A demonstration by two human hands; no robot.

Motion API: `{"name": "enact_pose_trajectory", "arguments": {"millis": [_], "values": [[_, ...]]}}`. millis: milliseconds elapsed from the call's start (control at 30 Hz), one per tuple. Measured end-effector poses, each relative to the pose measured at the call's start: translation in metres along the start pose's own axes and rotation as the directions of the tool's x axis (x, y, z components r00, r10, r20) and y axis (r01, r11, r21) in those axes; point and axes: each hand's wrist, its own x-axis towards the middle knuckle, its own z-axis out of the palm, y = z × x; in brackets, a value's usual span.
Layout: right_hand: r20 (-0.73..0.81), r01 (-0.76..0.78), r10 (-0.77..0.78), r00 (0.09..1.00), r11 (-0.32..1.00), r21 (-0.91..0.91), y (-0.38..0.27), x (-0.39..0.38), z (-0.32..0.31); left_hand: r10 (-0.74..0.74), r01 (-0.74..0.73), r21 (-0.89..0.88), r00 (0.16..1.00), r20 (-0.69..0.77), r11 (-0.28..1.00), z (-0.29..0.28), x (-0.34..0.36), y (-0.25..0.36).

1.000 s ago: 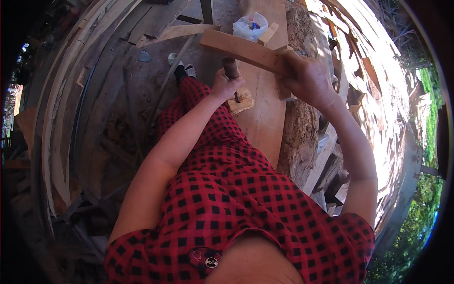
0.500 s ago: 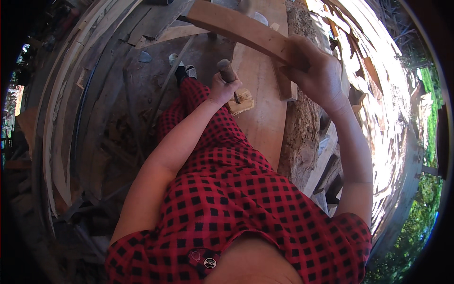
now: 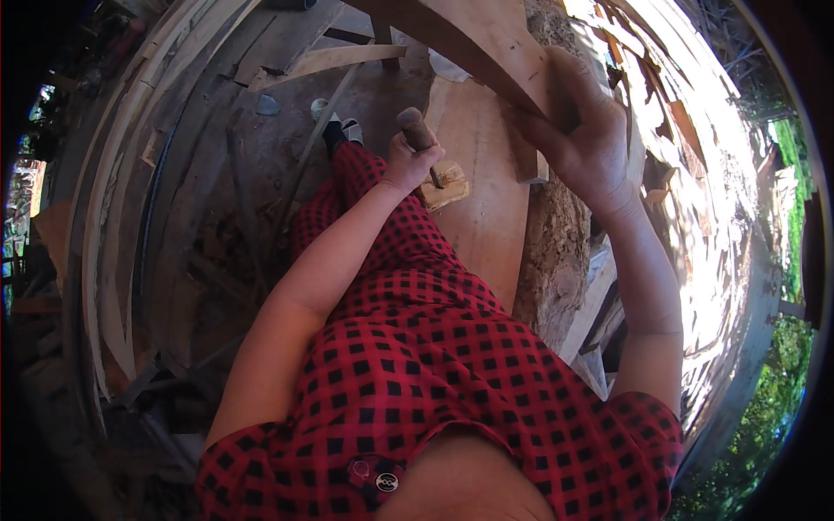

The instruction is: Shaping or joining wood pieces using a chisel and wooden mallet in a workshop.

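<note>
Gripping a wooden-handled chisel [image 3: 418, 132], the left hand [image 3: 407, 161] is clenched around its round brown handle, whose blunt, worn top sticks out above the fist. The chisel stands a little tilted, its thin dark blade running down to a small pale wood block [image 3: 445, 185] that lies on a broad, smooth plank [image 3: 476, 217]. The right hand [image 3: 580, 139] is closed tight on one end of a long, flat wooden bat [image 3: 473, 39], pale tan with visible grain, raised above the chisel and reaching toward the upper edge of the head view. Red-and-black checked clothing [image 3: 434, 382] fills the lower part, with scrap boards [image 3: 334, 59] lying on the ground beyond.
</note>
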Motion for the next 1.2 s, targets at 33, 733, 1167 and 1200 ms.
{"name": "enact_pose_trajectory", "arguments": {"millis": [33,733,1167,1200], "values": [[-0.003,0.000,0.000,1.000,1.000,0.000,0.006,-0.002,0.003,0.011,-0.011,0.009,1.000,0.002,1.000,-0.001,-0.001,0.000],[0.312,-0.528,0.491,0.813,0.848,0.040,0.063,-0.099,0.063,-0.038,0.039,-0.070,0.999,0.012,0.997,-0.013,-0.019,0.007],[0.370,-0.646,0.729,0.576,0.683,-0.340,0.111,-0.165,0.124,0.136,-0.136,0.147,0.991,0.010,0.980,-0.025,-0.086,0.000],[0.378,-0.625,0.724,0.577,0.690,-0.367,0.112,-0.165,0.124,0.188,-0.196,0.303,0.981,0.055,0.933,-0.019,-0.089,0.004]]}}
